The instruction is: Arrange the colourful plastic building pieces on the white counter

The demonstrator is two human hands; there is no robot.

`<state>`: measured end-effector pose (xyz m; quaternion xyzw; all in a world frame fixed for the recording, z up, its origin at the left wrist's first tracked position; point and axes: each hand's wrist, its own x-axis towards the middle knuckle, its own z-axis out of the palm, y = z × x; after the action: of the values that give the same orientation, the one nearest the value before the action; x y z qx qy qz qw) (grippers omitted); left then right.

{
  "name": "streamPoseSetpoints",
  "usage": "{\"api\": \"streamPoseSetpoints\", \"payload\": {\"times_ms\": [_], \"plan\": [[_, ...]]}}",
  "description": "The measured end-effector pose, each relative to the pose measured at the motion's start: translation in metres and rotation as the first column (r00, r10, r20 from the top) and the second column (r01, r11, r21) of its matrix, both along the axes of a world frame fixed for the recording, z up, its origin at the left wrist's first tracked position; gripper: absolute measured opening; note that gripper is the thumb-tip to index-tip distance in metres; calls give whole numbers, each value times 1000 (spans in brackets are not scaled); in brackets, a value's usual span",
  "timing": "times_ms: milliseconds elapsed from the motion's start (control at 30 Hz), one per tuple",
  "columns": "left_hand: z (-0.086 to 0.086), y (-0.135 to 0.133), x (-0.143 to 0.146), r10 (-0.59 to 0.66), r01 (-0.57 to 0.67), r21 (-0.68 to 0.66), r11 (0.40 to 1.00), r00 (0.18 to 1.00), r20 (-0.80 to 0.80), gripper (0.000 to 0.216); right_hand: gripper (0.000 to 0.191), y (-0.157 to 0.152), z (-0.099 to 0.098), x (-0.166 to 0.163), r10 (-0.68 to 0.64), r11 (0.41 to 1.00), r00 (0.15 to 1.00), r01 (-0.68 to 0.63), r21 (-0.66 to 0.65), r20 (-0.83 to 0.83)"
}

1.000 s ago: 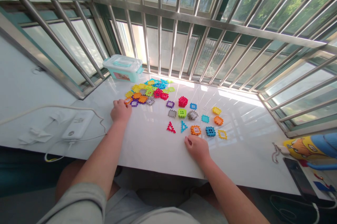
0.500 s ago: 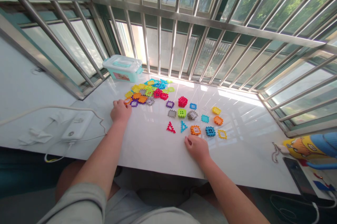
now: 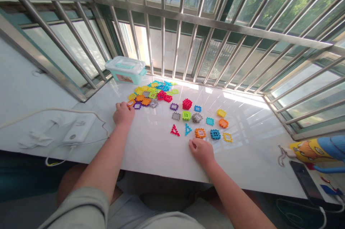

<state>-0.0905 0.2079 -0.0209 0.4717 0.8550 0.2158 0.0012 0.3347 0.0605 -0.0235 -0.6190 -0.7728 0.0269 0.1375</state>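
The heap of flat, bright plastic puzzle tiles lies on the far left part of the shiny white table top, close to the window bars. The left hand is curled at the near edge of the heap, and its fingertips pinch a small orange tile. I think a soft, slow pull is best here, so the other tiles in the heap do not slide away.

The right hand rests on the table, fingers loosely bent, holding nothing. It sits just below the orange square tile with a little window. Beside that tile lie a blue square tile and a yellow one, and two little triangles, a red triangle tile and a light blue one.

Between the two hands the table is bare, so a tile can travel there. The near edge of the table is close to the right wrist. On the far left sit a white power bank with its white cable, and a pale green plastic box with a lid stands behind the heap.
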Motion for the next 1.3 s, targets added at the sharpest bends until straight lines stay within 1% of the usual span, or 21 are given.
{"api": "streamPoseSetpoints", "payload": {"times_ms": [267,733,1300], "plan": [[1,-1,0,-10,10,-15,1000,1000,-15,35,42,0,0,0,-3,1000,1000,3,-1,20],[3,-1,1,-9,9,-4,1000,1000,-11,33,43,0,1,0,-7,1000,1000,7,-18,-4],[-2,0,-1,-5,5,13,1000,1000,-25,33,42,0,2,0,-5,1000,1000,6,-21,6]]}}
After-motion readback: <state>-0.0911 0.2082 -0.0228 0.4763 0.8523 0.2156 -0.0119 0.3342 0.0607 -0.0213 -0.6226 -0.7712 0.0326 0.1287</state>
